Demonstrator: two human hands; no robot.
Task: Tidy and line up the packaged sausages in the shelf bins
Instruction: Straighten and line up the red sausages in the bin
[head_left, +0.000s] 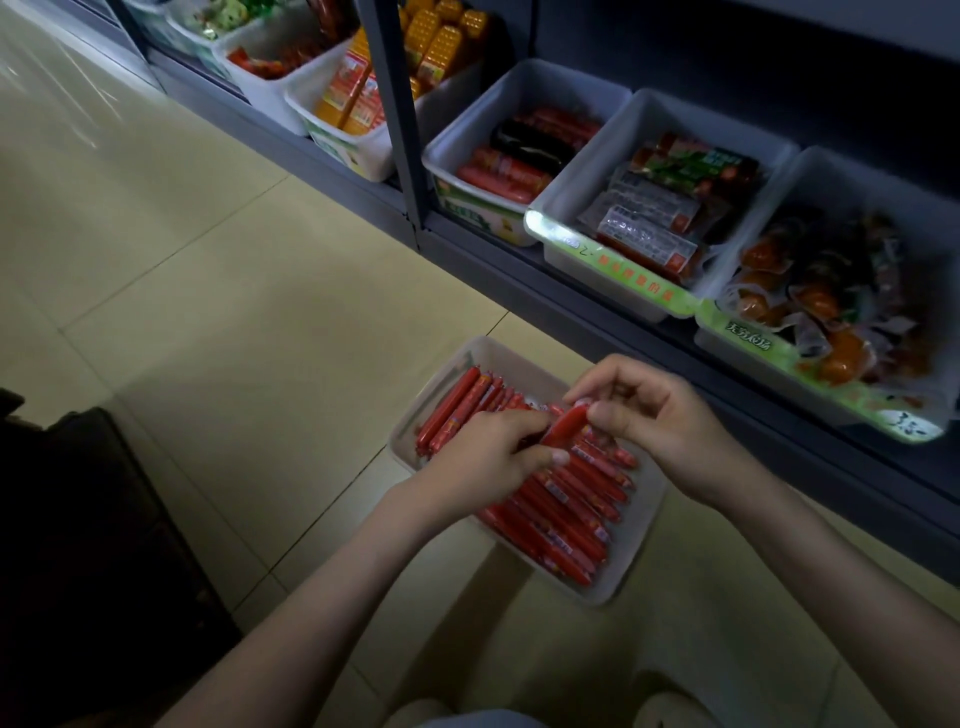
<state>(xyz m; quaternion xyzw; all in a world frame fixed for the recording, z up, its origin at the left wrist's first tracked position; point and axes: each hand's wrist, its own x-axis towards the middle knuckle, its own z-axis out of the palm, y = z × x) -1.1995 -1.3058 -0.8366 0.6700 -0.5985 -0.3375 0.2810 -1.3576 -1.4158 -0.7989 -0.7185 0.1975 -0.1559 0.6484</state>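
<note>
Head view. A white plastic bin (631, 566) sits on the pale tiled floor (234, 312) at lower centre of frame, below the grey metal shelf (519, 270).

The bin is packed with thin red film-wrapped sausages (550, 514). Most run parallel; the bundle at the bin's upper-left end lies at a different angle.

The left hand (488, 457) and right hand (654, 421) are both over the pile. The fingers of each pinch one lifted red sausage (566, 426).

Risks, as I judge them:
- The slick film could slip from so light a pinch, and the sausage would land crosswise.
- Pushing it into the tight row may knock its neighbours askew.
</note>
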